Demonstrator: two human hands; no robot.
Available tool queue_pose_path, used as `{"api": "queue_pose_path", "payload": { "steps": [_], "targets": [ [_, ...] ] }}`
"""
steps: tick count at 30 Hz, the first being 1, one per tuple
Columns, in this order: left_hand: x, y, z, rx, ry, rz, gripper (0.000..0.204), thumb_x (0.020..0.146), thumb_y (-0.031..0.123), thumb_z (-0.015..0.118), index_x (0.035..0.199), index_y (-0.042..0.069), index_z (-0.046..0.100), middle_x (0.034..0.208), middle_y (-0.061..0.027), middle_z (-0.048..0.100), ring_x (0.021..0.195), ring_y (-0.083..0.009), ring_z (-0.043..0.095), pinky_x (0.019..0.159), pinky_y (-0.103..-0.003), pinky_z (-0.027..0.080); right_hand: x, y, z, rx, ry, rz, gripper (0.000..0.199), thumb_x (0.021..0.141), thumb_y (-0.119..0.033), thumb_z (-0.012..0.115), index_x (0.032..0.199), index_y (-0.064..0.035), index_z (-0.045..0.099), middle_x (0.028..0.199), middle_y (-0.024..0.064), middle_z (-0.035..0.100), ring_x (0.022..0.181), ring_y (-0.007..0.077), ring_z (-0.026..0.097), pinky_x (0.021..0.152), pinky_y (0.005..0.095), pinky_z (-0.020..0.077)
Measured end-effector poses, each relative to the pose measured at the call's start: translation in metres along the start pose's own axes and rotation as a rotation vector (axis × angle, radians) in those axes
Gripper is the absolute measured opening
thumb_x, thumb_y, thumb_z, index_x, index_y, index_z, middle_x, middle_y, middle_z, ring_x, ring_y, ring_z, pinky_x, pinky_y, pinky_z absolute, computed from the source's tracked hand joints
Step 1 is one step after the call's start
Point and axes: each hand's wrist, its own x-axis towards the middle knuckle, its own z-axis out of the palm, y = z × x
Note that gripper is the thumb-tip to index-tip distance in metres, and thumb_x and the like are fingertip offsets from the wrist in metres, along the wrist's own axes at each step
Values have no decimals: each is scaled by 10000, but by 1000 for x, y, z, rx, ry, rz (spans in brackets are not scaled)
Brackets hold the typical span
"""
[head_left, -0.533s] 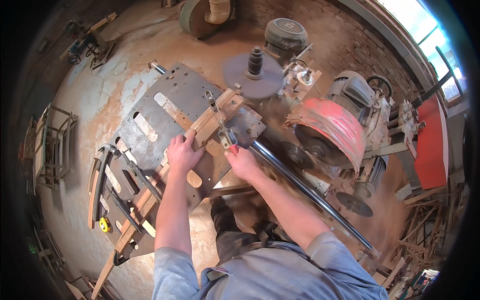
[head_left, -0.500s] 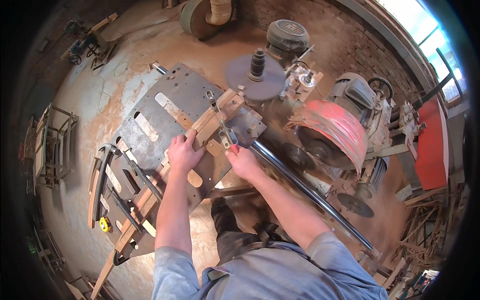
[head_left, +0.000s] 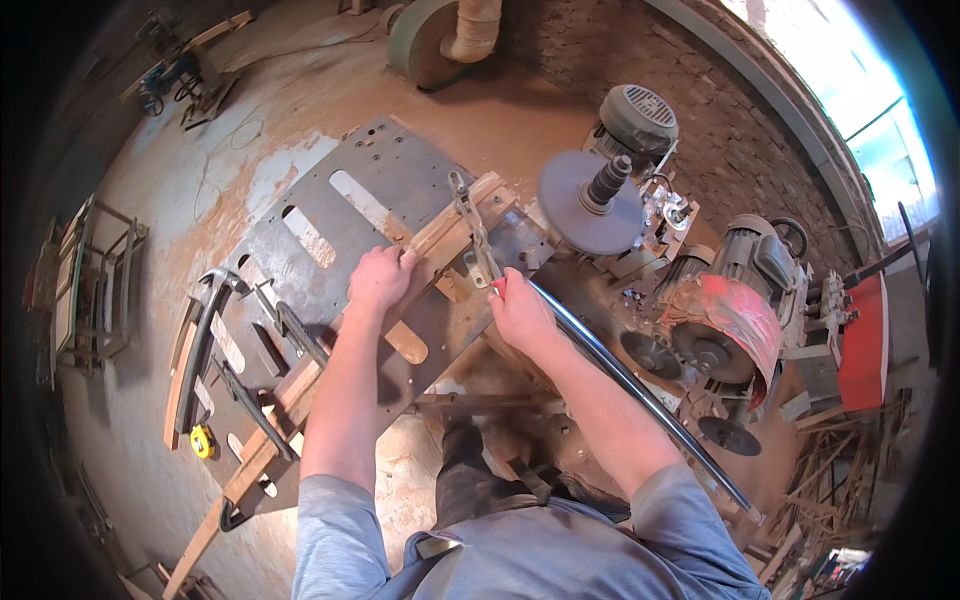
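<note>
We saw the left hand [head_left: 378, 278] clenched on the long pale wooden strip [head_left: 432, 242], which lay aslant across the grey slotted steel work table [head_left: 330, 215] and ran under the thin metal clamp arm [head_left: 472, 228]. The right hand [head_left: 520, 308] gripped the near end of the long polished steel lever bar [head_left: 640, 385], just beside that clamp arm; the bar ran back past the right forearm toward the lower right. Both hands were closed on their things, none free.

A grey round sanding disc with a black spindle [head_left: 590, 200] stood just beyond the strip's far end, and a red belt guard on a motor [head_left: 725, 325] sat to the right. A yellow tape measure [head_left: 202, 441] lay at the table's left edge near 2 curved wooden parts [head_left: 190, 350].

Risks, as we judged them: the left fingers sat right against the clamp, so a sudden drop of the bar could pinch them. If the strip was not seated, it could slide or split under pressure. We could not tell whether the disc was spinning; if so, a slip forward would bring the strip or the hand close to it. The sawdust-covered floor [head_left: 200, 150] could also cost footing.
</note>
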Motion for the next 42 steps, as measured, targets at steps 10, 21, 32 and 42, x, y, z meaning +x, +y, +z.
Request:
{"api": "queue_pose_path", "payload": {
  "steps": [10,21,32,42],
  "targets": [
    [54,9,-4,122,-160,210,399,934,370,557,1107,28,666,1082,-216,702,1090,-392,630,953,-468,491,25,-49,-91,716,-624,600,233,975,-286,570,1022,-78,475,789,29,519,480,88,416,411,287,340],
    [96,-16,1,-312,-181,90,390,837,277,728,1088,4,606,959,-180,699,884,-273,669,782,-403,534,12,-47,-87,819,-623,542,170,1000,-236,487,867,-150,426,679,-42,390,471,58,336,413,266,258],
    [-84,-6,-150,-944,33,-101,390,962,112,581,1332,-2,531,1048,-51,618,909,-113,575,779,-271,485,-14,-12,-80,853,-536,480,248,996,-233,508,817,-64,483,599,29,372,471,161,373,428,370,286],
    [-344,-21,-85,-1186,416,-270,431,991,250,578,1358,30,521,1089,-64,604,981,-161,580,844,-287,483,-66,75,-85,168,-557,-140,344,946,-170,485,709,37,624,512,165,526,381,292,493,371,469,367]
  ]
}}
